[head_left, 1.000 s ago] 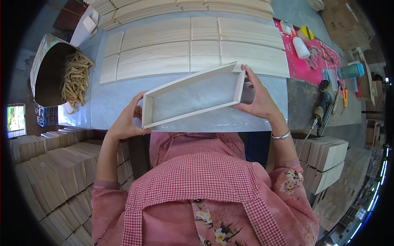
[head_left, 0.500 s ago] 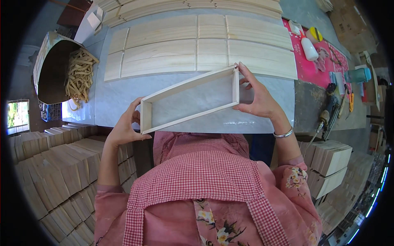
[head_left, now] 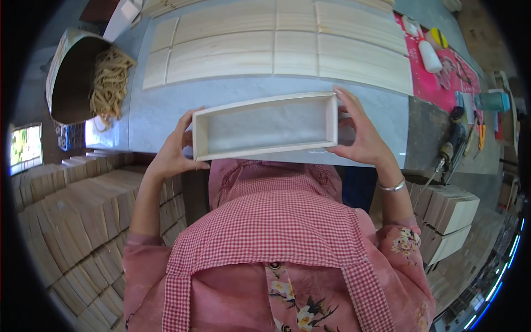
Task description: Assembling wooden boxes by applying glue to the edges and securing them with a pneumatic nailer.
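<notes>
A pale rectangular wooden frame [head_left: 265,150], long and narrow with an open middle, is held between my two hands near the table's front edge. My left hand [head_left: 176,148] grips its left end, fingers at the upper corner and thumb at the lower one. At the other end my right hand [head_left: 362,133] has its index finger on the upper corner and its thumb at the lower corner. The grey tabletop shows through the frame. Beyond it, pale grooved wooden boards [head_left: 221,52] lie in rows on the table.
At left lies a container [head_left: 66,83] spilling tan bands [head_left: 112,83]. To the right are a white bottle [head_left: 430,55] on a red sheet, a hand tool with a metal tip [head_left: 447,148] and a teal container [head_left: 492,102]. Wooden pieces [head_left: 83,213] are stacked beside me at lower left.
The frame has turned closer to level, its right end coming down and its left end rising, and its sides show more depth. Both hands keep their grip. The whole view has shifted slightly.
</notes>
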A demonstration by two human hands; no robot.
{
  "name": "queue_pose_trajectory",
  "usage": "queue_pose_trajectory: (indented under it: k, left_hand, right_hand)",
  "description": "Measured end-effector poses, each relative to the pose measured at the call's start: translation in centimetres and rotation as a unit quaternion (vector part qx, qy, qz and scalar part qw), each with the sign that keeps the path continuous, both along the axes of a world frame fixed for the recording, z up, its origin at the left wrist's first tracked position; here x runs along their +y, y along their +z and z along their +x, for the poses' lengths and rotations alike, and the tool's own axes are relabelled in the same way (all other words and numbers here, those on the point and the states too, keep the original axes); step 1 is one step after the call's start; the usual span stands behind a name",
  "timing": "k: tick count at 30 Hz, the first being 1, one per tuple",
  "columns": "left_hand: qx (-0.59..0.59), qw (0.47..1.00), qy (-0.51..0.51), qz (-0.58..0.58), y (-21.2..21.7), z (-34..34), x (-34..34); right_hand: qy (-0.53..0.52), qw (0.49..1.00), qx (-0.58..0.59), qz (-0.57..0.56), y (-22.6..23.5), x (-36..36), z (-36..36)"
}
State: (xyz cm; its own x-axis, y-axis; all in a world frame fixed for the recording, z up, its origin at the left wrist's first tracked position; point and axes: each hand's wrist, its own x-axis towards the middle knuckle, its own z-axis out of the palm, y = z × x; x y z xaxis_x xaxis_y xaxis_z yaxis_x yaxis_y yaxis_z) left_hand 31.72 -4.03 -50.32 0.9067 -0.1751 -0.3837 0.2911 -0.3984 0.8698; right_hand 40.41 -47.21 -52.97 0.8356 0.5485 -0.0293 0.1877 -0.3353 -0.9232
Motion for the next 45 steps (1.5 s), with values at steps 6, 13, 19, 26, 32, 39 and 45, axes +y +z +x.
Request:
queue_pose_trajectory:
  k: [6,13,19,26,32,39,45]
  left_hand:
    - [-0.036,0.999,-0.011,-0.037,-1.4,1.2,-0.1]
    - [-0.095,0.991,-0.095,0.022,-1.4,2.9,-0.9]
    - [-0.151,0.979,-0.136,0.014,-2.3,3.4,-0.8]
    - [-0.135,0.976,-0.153,0.069,-1.4,3.3,-0.8]
    - [-0.197,0.968,-0.145,0.060,-2.7,3.3,-0.5]
    - [-0.273,0.950,-0.149,0.037,-3.4,4.0,-2.7]
    - [-0.124,0.985,-0.116,-0.002,-0.5,3.9,-3.0]
  right_hand:
    - [-0.028,1.000,0.000,-0.005,1.3,-1.0,-1.8]
    - [0.008,0.992,-0.091,-0.090,2.3,-2.5,-1.0]
    - [0.016,0.984,-0.108,-0.141,2.6,-2.7,-0.8]
    - [0.006,0.985,-0.110,-0.132,1.7,-2.6,-1.0]
    - [-0.026,0.994,-0.034,-0.099,1.7,-3.0,-3.0]
    - [-0.057,0.992,0.008,-0.109,2.2,-3.9,-1.1]
    - [-0.040,0.990,-0.048,-0.128,2.5,-4.4,-0.1]
